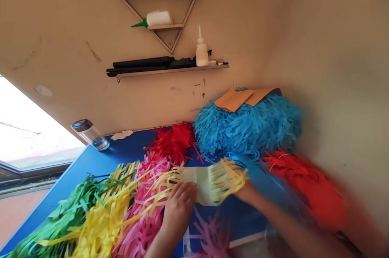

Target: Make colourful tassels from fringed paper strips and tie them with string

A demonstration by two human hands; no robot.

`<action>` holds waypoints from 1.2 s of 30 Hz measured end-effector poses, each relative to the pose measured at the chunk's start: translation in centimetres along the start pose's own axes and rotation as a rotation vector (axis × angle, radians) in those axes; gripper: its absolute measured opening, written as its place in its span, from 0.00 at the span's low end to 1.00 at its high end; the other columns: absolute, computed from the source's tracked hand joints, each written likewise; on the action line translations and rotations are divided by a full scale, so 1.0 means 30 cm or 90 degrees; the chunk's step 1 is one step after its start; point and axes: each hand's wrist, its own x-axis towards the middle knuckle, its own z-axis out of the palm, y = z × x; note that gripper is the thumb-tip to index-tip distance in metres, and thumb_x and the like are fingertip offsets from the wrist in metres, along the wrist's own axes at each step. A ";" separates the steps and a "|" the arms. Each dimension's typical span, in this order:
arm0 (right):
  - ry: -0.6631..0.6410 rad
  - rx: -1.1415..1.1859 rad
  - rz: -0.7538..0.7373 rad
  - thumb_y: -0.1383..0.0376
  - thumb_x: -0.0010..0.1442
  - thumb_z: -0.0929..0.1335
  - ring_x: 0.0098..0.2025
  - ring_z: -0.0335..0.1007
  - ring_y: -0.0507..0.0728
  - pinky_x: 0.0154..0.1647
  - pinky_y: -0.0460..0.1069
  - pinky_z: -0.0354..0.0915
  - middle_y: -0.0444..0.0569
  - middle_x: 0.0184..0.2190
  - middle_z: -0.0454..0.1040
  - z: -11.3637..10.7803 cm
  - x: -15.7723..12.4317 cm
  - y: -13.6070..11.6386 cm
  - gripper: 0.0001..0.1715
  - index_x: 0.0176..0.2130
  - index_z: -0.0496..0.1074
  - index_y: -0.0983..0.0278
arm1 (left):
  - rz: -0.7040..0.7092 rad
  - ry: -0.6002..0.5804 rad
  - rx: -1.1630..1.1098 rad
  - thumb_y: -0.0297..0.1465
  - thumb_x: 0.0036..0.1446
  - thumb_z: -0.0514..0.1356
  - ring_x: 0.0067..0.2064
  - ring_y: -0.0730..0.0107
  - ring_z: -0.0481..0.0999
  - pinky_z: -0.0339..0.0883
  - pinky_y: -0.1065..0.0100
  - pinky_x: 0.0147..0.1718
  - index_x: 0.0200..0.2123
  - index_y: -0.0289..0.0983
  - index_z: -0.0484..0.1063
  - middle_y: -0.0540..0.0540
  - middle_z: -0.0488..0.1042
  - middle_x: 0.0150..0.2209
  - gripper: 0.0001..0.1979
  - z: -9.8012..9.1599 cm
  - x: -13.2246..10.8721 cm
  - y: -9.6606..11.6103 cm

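Pale yellow tissue paper (202, 185) stretches between my two hands, cut into fringe strips at both ends, its middle band uncut. My left hand (180, 203) has its fingers closed on the left part of that band, where strips trail left over pink fringe (146, 201). At the other end, my right hand (243, 188) grips among the strips, its fingers mostly covered by them. Purple fringe (212, 233), blurred, lies below the paper.
Green (60, 217) and yellow fringe (100, 217) cover the left of the blue table (73, 181). Red fringe (174, 140), a large blue heap (249, 128) topped by orange paper (234, 99), and more red fringe (306, 185) lie behind and right. A glass bottle (91, 134) stands back left.
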 end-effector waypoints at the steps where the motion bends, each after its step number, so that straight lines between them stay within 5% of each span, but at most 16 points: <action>1: 0.009 -0.022 0.017 0.57 0.67 0.64 0.40 0.75 0.58 0.38 0.51 0.71 0.51 0.40 0.77 -0.060 -0.033 0.054 0.12 0.42 0.75 0.58 | -0.001 -0.013 -0.023 0.24 0.63 0.52 0.51 0.61 0.77 0.66 0.55 0.55 0.45 0.42 0.77 0.46 0.80 0.47 0.16 0.049 -0.001 0.012; 4: 0.222 -0.146 0.088 0.57 0.64 0.62 0.35 0.76 0.62 0.33 0.55 0.71 0.54 0.33 0.77 -0.188 -0.145 0.131 0.13 0.40 0.72 0.61 | -0.016 -0.045 -0.065 0.23 0.62 0.52 0.50 0.59 0.78 0.69 0.53 0.52 0.45 0.40 0.77 0.44 0.81 0.47 0.16 0.147 -0.006 0.034; 6: 0.340 -0.229 0.026 0.61 0.63 0.64 0.37 0.75 0.63 0.39 0.58 0.70 0.55 0.35 0.76 -0.187 -0.217 0.096 0.10 0.42 0.70 0.63 | -0.029 -0.062 -0.081 0.23 0.62 0.53 0.49 0.58 0.79 0.69 0.52 0.52 0.43 0.40 0.77 0.44 0.81 0.46 0.15 0.178 -0.006 0.046; 7: 0.304 -0.248 -0.052 0.63 0.62 0.65 0.39 0.74 0.62 0.43 0.59 0.69 0.55 0.36 0.76 -0.156 -0.244 0.061 0.09 0.43 0.70 0.62 | -0.037 -0.073 -0.088 0.22 0.62 0.53 0.49 0.57 0.79 0.68 0.51 0.52 0.43 0.40 0.77 0.44 0.81 0.46 0.14 0.185 -0.003 0.053; 9: 0.034 -0.244 -0.201 0.67 0.60 0.67 0.45 0.73 0.61 0.53 0.59 0.64 0.53 0.42 0.77 -0.056 -0.268 -0.014 0.15 0.48 0.69 0.59 | -0.057 -0.103 -0.104 0.22 0.61 0.53 0.50 0.57 0.79 0.67 0.51 0.53 0.44 0.40 0.76 0.44 0.81 0.47 0.15 0.188 0.004 0.069; 11: -0.193 -0.229 -0.192 0.68 0.59 0.68 0.53 0.70 0.62 0.61 0.61 0.55 0.54 0.51 0.75 0.052 -0.252 -0.050 0.23 0.55 0.67 0.60 | -0.075 -0.137 -0.121 0.21 0.60 0.53 0.49 0.58 0.79 0.66 0.52 0.54 0.45 0.40 0.76 0.44 0.81 0.46 0.16 0.178 0.010 0.085; 14: -0.335 -0.207 -0.075 0.71 0.60 0.67 0.46 0.74 0.59 0.55 0.57 0.56 0.49 0.43 0.79 0.138 -0.195 0.002 0.14 0.47 0.72 0.61 | -0.120 -0.189 -0.157 0.20 0.60 0.53 0.47 0.60 0.80 0.63 0.52 0.54 0.44 0.42 0.76 0.46 0.82 0.42 0.17 0.145 0.010 0.095; 18: -0.383 -0.202 0.034 0.67 0.66 0.65 0.36 0.74 0.53 0.45 0.51 0.55 0.41 0.32 0.79 0.115 -0.132 0.101 0.10 0.34 0.74 0.61 | -0.243 -0.237 -0.189 0.26 0.64 0.52 0.41 0.63 0.80 0.64 0.57 0.49 0.40 0.43 0.77 0.47 0.82 0.38 0.13 0.102 0.004 0.068; 23: -0.381 -0.239 0.132 0.64 0.68 0.64 0.34 0.73 0.54 0.42 0.49 0.54 0.41 0.30 0.80 0.124 -0.055 0.074 0.11 0.38 0.75 0.60 | -0.419 -0.311 -0.124 0.34 0.66 0.50 0.39 0.63 0.80 0.63 0.63 0.42 0.38 0.42 0.77 0.48 0.82 0.36 0.14 0.104 0.051 0.025; 27: -0.375 -0.299 0.157 0.65 0.68 0.64 0.37 0.75 0.55 0.40 0.49 0.54 0.44 0.33 0.80 0.173 -0.002 0.057 0.10 0.38 0.75 0.61 | -0.455 -0.390 -0.023 0.33 0.67 0.47 0.40 0.61 0.80 0.62 0.63 0.41 0.37 0.40 0.75 0.46 0.82 0.36 0.16 0.122 0.108 0.023; 36: -0.343 -0.324 0.174 0.64 0.64 0.67 0.38 0.75 0.56 0.36 0.48 0.55 0.45 0.34 0.80 0.213 0.017 0.094 0.08 0.34 0.75 0.60 | -0.492 -0.438 0.015 0.33 0.64 0.49 0.38 0.60 0.81 0.62 0.64 0.37 0.35 0.38 0.73 0.43 0.81 0.33 0.13 0.129 0.143 0.014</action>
